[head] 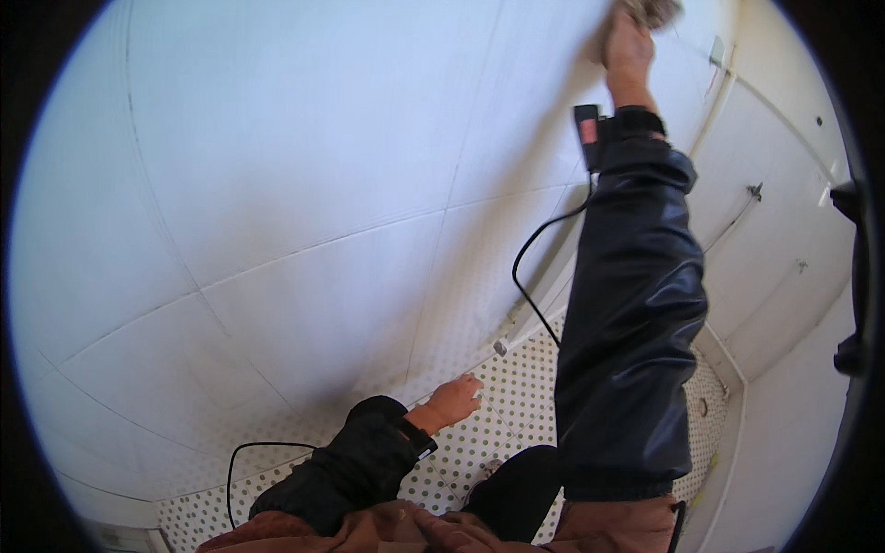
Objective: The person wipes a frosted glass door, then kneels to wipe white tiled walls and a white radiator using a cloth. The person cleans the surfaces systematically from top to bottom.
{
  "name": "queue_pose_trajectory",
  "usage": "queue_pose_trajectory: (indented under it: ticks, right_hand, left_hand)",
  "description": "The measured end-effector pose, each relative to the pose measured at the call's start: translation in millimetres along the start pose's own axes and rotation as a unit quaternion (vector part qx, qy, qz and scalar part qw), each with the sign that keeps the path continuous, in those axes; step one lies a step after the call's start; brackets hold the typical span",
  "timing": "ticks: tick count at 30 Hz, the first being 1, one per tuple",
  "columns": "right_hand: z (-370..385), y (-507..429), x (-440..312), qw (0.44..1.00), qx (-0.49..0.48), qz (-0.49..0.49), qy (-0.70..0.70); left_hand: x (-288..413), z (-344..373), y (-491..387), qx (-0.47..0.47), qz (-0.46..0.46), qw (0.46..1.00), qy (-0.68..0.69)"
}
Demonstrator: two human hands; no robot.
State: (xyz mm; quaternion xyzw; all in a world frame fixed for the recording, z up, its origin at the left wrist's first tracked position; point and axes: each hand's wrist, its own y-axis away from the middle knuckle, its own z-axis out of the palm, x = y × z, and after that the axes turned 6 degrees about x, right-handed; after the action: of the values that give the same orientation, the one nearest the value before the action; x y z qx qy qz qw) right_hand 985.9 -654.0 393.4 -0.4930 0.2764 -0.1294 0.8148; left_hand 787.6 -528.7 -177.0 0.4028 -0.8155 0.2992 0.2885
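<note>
High on the white tiled wall (311,152), my right hand (629,52) grips a crumpled, brownish-grey cloth (657,12) and holds it at the wall surface. The upper part of the cloth is cut off by the picture's top edge. My left hand (453,402) hangs low in front of me, near the foot of the wall. Its fingers are loosely bent and apart, with nothing seen in them. Dark sleeve covers reach to both wrists, and each wrist wears a black strap; a small black device (587,137) sits on the right one.
Below lies a floor of white tiles with green dots (518,390). A white vertical edge piece (553,294) meets the floor at the wall's right end. Beyond it, a tap-like metal fitting (755,191) sits on the right-hand wall. A black cable (517,266) loops from the right wrist device.
</note>
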Motion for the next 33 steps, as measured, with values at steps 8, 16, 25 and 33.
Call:
queue_pose_trajectory:
  ticks: [8,16,25,33]
  right_hand:
    - [12,57,-41,0.936,-0.147,-0.313,0.058]
    - [-89,209,75,0.991,-0.099,-0.047,0.074]
    - [-190,406,115,0.905,-0.118,0.372,0.169]
    - [-136,252,80,0.978,-0.164,-0.050,0.121]
  left_hand:
    - [-3,-6,4,0.038,0.034,0.999,0.013]
    - [10,-33,13,0.051,-0.014,0.999,-0.002]
    - [11,-41,13,0.045,-0.005,0.999,-0.017]
    - [18,-45,9,0.067,-0.013,0.998,0.005]
